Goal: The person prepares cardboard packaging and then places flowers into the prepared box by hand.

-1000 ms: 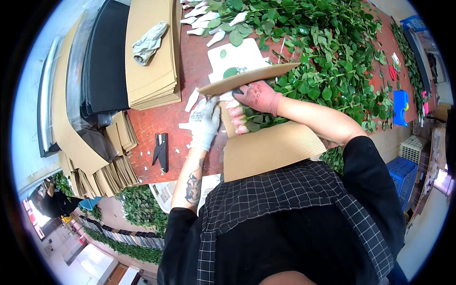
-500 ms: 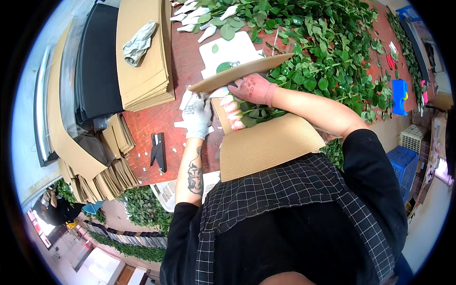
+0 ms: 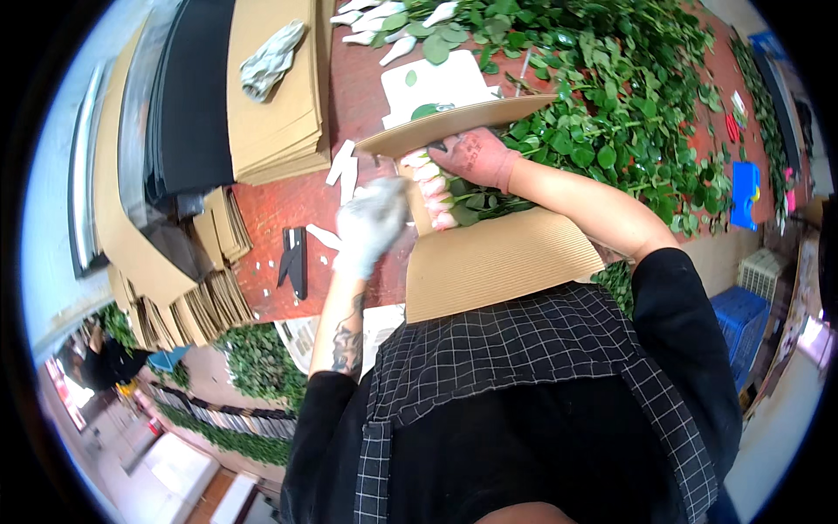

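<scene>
- Corrugated wrapper: matt, ridged cardboard.
- Rose heads: smooth, soft-looking petals.
- Pink work glove: matt fabric.
- Bench: scuffed, rough-looking red surface.
- Checked apron: matt woven cloth.
- Tape dispenser: smooth, slightly glossy plastic.

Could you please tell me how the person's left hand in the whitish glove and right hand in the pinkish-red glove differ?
The left hand, gloved in white, is blurred; the right hand, gloved in pinkish red, looks sharp.
The left hand is left of the brown corrugated cardboard sheet, while the right hand is between its flaps, beside the pale pink roses.
Both are gloved, with bare forearms.
</scene>
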Tool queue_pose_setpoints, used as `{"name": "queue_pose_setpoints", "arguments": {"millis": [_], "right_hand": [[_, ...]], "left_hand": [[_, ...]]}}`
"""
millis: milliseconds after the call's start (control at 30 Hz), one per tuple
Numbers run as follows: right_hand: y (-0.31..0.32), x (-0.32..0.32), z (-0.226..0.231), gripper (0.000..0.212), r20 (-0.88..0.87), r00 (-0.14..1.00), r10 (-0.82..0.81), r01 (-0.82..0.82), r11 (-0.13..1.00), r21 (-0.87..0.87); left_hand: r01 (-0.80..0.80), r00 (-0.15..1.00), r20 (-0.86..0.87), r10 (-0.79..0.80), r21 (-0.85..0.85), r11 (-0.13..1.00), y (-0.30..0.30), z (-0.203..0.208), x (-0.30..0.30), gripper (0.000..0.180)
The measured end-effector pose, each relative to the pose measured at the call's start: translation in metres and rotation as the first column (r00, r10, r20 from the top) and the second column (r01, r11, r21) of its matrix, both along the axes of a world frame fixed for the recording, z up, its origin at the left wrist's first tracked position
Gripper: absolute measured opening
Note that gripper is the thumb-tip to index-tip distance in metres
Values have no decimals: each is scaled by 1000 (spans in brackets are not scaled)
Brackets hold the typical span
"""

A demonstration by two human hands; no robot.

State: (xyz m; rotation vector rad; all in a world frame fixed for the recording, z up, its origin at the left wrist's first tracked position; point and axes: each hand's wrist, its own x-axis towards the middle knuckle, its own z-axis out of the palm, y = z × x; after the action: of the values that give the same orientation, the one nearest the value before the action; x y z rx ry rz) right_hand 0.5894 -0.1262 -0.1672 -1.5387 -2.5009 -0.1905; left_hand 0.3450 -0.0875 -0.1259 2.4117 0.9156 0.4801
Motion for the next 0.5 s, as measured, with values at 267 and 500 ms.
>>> {"name": "queue_pose_setpoints", "arguments": {"millis": [267, 500], "right_hand": [[-2, 4, -5, 27, 68, 997, 26, -31, 997, 70], [-5, 14, -2, 35, 123, 992, 14, -1, 995, -102]], "left_hand": [[155, 942, -269, -198, -173, 973, -23, -13, 35, 49], [152, 933, -292, -212, -215, 965, -19, -12, 37, 50]]}}
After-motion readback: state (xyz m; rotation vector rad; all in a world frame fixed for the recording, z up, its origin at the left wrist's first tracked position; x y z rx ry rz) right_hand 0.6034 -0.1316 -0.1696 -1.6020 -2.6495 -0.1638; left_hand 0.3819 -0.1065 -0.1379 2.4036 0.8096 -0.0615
